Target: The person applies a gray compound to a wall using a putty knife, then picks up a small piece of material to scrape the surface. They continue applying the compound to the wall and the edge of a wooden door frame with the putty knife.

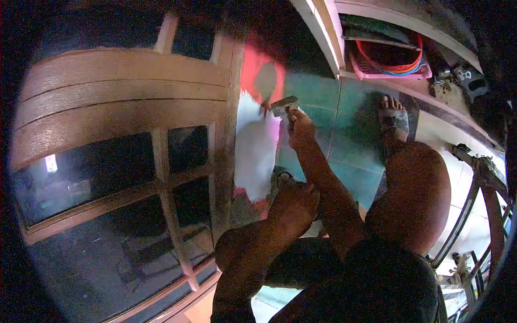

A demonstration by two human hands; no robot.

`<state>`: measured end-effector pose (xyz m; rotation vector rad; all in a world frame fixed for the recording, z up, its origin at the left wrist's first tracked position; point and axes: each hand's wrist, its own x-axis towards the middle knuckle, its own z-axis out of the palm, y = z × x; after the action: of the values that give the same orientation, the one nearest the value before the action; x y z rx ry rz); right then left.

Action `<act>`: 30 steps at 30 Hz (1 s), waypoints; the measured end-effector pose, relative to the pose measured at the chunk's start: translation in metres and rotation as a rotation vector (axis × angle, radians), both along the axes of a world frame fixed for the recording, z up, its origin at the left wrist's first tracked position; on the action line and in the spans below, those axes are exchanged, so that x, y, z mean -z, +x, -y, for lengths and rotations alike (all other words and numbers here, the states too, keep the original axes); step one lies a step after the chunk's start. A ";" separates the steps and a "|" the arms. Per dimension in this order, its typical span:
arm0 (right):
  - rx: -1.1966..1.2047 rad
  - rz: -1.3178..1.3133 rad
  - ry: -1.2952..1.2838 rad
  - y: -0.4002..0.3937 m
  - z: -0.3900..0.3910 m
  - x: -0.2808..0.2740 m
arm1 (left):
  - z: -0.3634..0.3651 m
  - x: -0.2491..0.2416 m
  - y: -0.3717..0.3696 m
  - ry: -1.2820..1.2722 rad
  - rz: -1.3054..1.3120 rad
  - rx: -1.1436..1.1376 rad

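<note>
My right hand [301,128] is closed round the handle of a flat paintbrush [285,106], whose head is next to the wall. White paint [256,153] covers an uneven patch of the red wall strip [258,62]. Lower down, my left hand [299,200] is curled beside a small dark thing with a pale rim [285,177]. Shadow hides most of its fingers, and I cannot make out what they hold, if anything.
A brown wooden door or window frame with dark glass [124,89] fills the left side. Green tiles [309,97] lie beyond my right hand. A shelf holds a pink basket [420,72]. My sandalled foot [395,116] stands at right, near a dark metal frame [479,172].
</note>
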<state>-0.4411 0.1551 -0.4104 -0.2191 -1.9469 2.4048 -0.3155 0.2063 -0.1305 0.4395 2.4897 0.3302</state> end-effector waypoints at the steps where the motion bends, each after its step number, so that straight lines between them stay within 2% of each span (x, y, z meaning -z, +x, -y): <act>1: -0.022 0.075 -0.105 0.003 -0.020 -0.044 | 0.001 0.002 -0.001 -0.043 0.008 0.006; 2: -0.030 0.088 -0.105 0.004 -0.006 -0.014 | 0.000 0.004 -0.001 -0.083 0.017 0.010; 3: -0.020 0.139 -0.314 0.002 0.020 0.045 | -0.002 0.006 -0.005 -0.082 0.032 -0.003; 4: -0.014 0.199 -0.521 0.005 0.032 0.081 | -0.005 0.008 -0.010 -0.163 0.040 0.060; 5: -0.034 0.226 -0.520 0.006 0.026 0.086 | -0.006 0.009 -0.008 -0.245 0.052 0.121; 6: -0.124 0.311 -0.416 0.002 0.015 0.082 | -0.002 0.009 0.000 -0.037 0.016 -0.033; 7: -0.217 0.392 -0.310 0.003 0.006 0.068 | -0.003 0.008 0.005 -0.038 0.034 -0.061; 8: -0.236 0.401 -0.309 0.004 0.003 0.044 | -0.004 0.007 0.004 -0.015 -0.016 -0.078; 10: 0.019 0.525 -0.630 0.013 -0.003 -0.015 | -0.006 0.011 0.008 -0.001 -0.058 -0.113; 11: 0.005 0.533 -0.629 0.018 -0.006 -0.028 | -0.006 0.018 0.009 -0.021 -0.001 -0.088; 12: 0.012 0.547 -0.515 0.024 -0.010 -0.042 | -0.005 0.021 0.012 -0.039 0.058 -0.064; 13: 0.021 0.555 -0.402 0.029 -0.010 -0.044 | -0.006 0.017 0.015 -0.041 0.060 -0.076; 14: 0.012 0.561 -0.400 0.035 -0.006 -0.042 | -0.008 0.010 0.016 0.008 0.052 -0.154; 16: -0.026 0.291 0.354 0.049 0.007 -0.022 | -0.011 0.003 0.020 0.045 0.032 -0.230; 19: -0.078 0.304 0.341 0.069 0.013 -0.053 | -0.015 0.002 0.026 0.001 0.043 -0.211; 20: 0.009 0.297 -0.026 0.079 0.015 -0.068 | -0.016 0.001 0.027 -0.009 0.047 -0.205; 24: -0.058 0.236 0.011 0.091 0.007 -0.107 | -0.020 -0.004 0.033 -0.044 0.048 -0.208; 26: -0.203 0.415 -0.293 0.093 0.002 -0.121 | -0.021 -0.007 0.039 -0.065 0.045 -0.205; 30: -0.209 0.457 -0.190 0.087 0.008 -0.092 | -0.027 -0.020 0.045 -0.109 0.062 -0.187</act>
<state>-0.3540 0.1468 -0.3186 -0.6558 -1.9825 2.8866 -0.2704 0.2335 -0.1107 0.1501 2.4789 0.2760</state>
